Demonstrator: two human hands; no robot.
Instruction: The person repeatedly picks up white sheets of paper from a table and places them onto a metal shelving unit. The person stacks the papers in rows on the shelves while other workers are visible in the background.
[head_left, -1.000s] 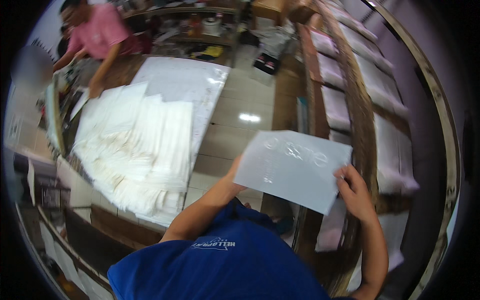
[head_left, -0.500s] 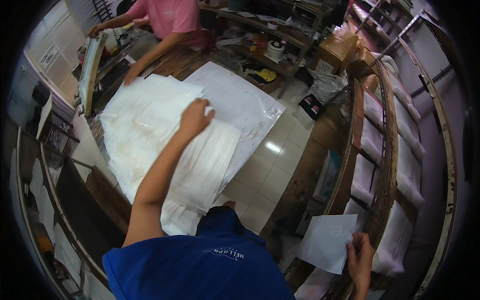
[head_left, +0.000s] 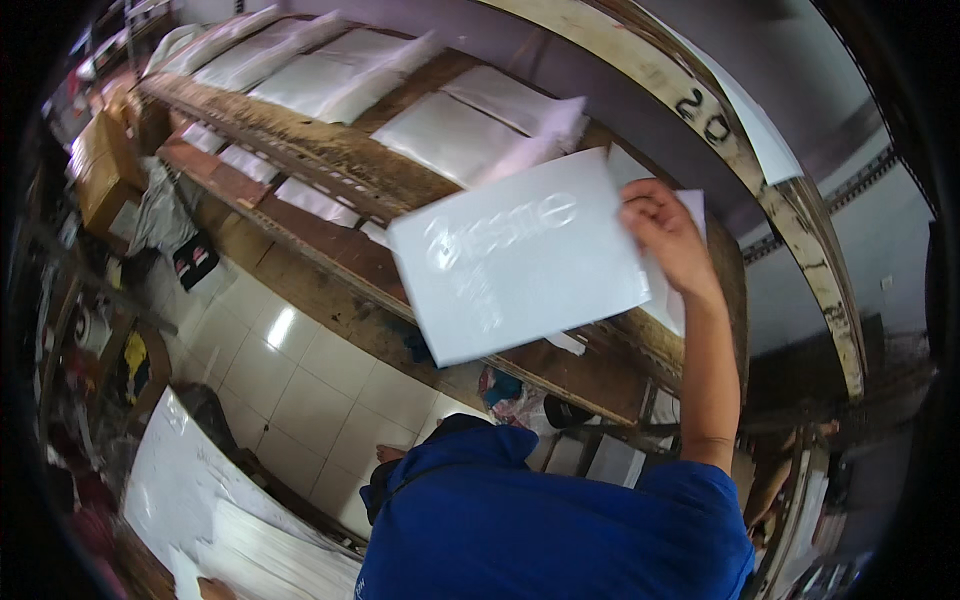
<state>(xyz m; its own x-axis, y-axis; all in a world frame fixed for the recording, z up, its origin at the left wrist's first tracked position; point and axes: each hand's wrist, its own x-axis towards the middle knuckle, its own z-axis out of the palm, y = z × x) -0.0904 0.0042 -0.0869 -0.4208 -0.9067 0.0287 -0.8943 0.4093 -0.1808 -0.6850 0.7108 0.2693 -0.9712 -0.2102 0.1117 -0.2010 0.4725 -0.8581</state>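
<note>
My right hand (head_left: 665, 235) is closed on one edge of a white sheet (head_left: 535, 280) with glossy clear lettering across it. The sheet is tilted and held over the wooden shelf rack (head_left: 350, 160), hiding part of it. Beside and behind that hand, more white sheet edges (head_left: 692, 215) show on the rack. At the bottom left edge, a small part of my left hand (head_left: 214, 589) rests by the pile of white sheets (head_left: 260, 550); its fingers cannot be made out.
Flat white packets (head_left: 330, 75) lie in a row along the upper shelf, with others on the level below. A curved wooden upright (head_left: 770, 190) stands close on the right. Cardboard boxes (head_left: 105, 180) and a dark bundle (head_left: 195, 262) are at the left, beside the tiled floor (head_left: 290, 385).
My view has swung right from the table to the rack. My right hand has raised the lettered sheet over the shelves. My left hand now shows only at the bottom left edge.
</note>
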